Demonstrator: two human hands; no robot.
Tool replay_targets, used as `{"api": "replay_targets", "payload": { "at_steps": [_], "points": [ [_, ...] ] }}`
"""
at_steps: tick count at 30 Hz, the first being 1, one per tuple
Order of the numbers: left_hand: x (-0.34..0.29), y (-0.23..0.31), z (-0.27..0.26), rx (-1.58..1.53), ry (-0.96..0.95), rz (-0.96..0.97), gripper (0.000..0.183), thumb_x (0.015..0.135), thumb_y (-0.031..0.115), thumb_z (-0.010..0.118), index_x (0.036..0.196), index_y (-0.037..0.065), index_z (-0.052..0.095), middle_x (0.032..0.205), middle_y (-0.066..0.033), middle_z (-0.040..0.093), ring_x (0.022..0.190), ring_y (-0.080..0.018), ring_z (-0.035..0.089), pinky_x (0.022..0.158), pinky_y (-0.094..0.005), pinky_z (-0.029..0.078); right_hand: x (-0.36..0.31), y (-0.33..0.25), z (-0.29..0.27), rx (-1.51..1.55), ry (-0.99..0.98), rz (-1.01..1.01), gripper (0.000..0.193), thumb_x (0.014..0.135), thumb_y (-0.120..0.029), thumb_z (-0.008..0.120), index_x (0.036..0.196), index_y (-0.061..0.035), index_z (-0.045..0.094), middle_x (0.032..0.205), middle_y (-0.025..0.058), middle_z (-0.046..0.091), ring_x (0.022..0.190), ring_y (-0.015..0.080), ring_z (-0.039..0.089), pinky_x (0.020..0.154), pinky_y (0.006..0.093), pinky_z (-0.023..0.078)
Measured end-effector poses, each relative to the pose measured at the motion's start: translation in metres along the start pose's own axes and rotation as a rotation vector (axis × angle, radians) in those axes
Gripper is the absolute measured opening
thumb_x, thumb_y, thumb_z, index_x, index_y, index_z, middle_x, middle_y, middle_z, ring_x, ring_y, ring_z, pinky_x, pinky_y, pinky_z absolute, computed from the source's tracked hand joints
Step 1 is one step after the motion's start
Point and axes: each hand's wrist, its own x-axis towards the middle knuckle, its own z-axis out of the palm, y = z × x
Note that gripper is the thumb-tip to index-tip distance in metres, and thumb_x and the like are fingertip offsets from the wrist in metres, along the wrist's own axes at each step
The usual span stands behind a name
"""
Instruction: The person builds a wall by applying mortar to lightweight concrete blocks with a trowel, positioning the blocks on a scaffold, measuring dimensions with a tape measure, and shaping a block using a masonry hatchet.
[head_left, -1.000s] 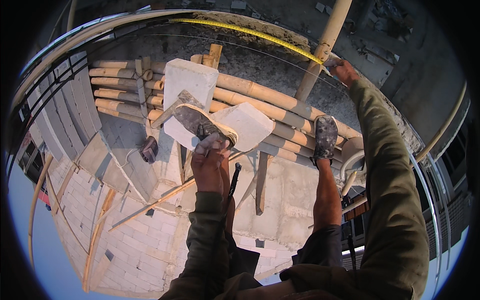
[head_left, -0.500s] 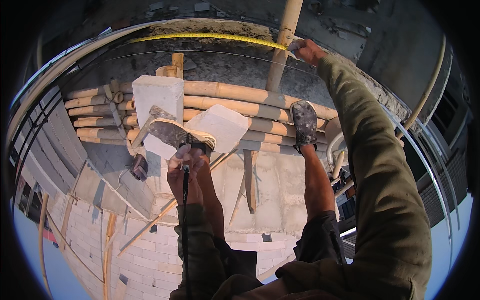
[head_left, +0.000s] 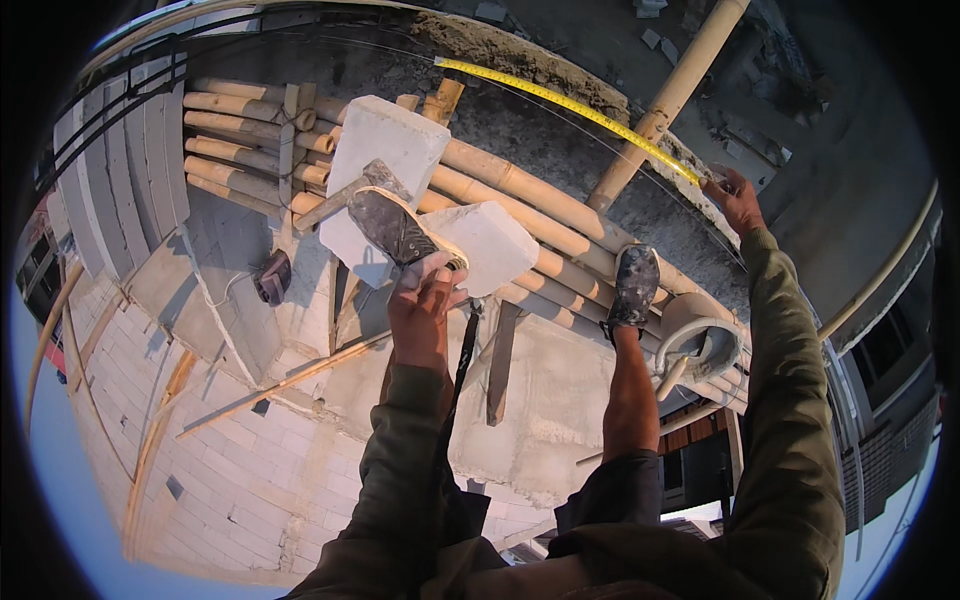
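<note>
Right hand (head_left: pixel 740 204) grips yellow measuring tape (head_left: pixel 560 98), upper right.
Left hand (head_left: pixel 422 308), just left of centre; I can't tell its grip.

R hand (head_left: pixel 738 200), upper R of frame, grips one end of yellow tape (head_left: pixel 572 105) stretched toward upper ctr; L hand (head_left: pixel 422 312), ctr-L, fingers bent, nr dark shoe (head_left: pixel 385 222). White block (head_left: pixel 390 137) w/ bamboo poles (head_left: pixel 530 191) alongside, upper ctr.

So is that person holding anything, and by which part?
The right hand holds the yellow tape measure by its right end; whether the left hand holds anything cannot be told.
</note>
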Motion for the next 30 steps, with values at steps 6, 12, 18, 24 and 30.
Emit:
{"api": "replay_targets", "payload": {
  "at_steps": [6,12,18,24,30],
  "points": [
    [-0.003,0.014,-0.001,0.006,0.05,0.076,0.029,0.101,0.016,0.067,0.124,-0.001,0.066,0.118,-0.0135,0.068,0.104,-0.0257,0.071,0.086,-0.0374,0.059,-0.052,-0.031,-0.02,0.197,0.173,-0.076,0.065,0.089,-0.024,0.069,0.147,-0.0025,0.051,0.095,0.0083,0.069,0.088,0.0117,0.06,0.081,0.028,0.048],
    [-0.005,0.018,-0.012,-0.147,0.137,0.09,0.031,0.101,0.015,0.067,0.126,-0.003,0.063,0.119,-0.0139,0.068,0.106,-0.0258,0.071,0.087,-0.037,0.058,-0.126,-0.083,0.013,0.233,0.161,-0.074,0.066,0.096,-0.027,0.071,0.151,-0.0032,0.044,0.1,0.0116,0.072,0.091,0.0147,0.065,0.083,0.0307,0.051],
    [-0.005,0.021,-0.027,-0.25,0.323,0.142,0.029,0.1,0.014,0.067,0.124,-0.002,0.063,0.12,-0.0119,0.068,0.107,-0.0261,0.071,0.089,-0.0394,0.058,-0.156,-0.114,0.098,0.05,-0.172,0.002,0.072,0.086,-0.034,0.082,0.141,0.0006,0.049,0.085,0.0171,0.071,0.076,0.0184,0.067,0.07,0.0341,0.053],
    [-0.005,0.018,-0.036,-0.389,0.387,0.096,0.025,0.099,0.01,0.067,0.121,-0.002,0.064,0.114,-0.0162,0.069,0.101,-0.0258,0.073,0.084,-0.0351,0.06,-0.122,-0.061,0.202,-0.047,-0.354,0.342,0.056,0.09,-0.046,0.076,0.115,0.002,0.065,0.084,0.0077,0.067,0.073,0.0136,0.063,0.058,0.0329,0.056],
    [-0.012,0.013,-0.047,-0.374,0.367,0.034,0.025,0.102,0.012,0.064,0.125,0.0,0.063,0.124,-0.0125,0.068,0.108,-0.0258,0.071,0.089,-0.0397,0.058,-0.118,-0.072,0.282,0.236,-0.166,0.676,0.057,0.093,-0.056,0.069,0.109,-0.0013,0.068,0.096,0.0096,0.068,0.072,0.0233,0.069,0.057,0.0443,0.061]
  ]
}}
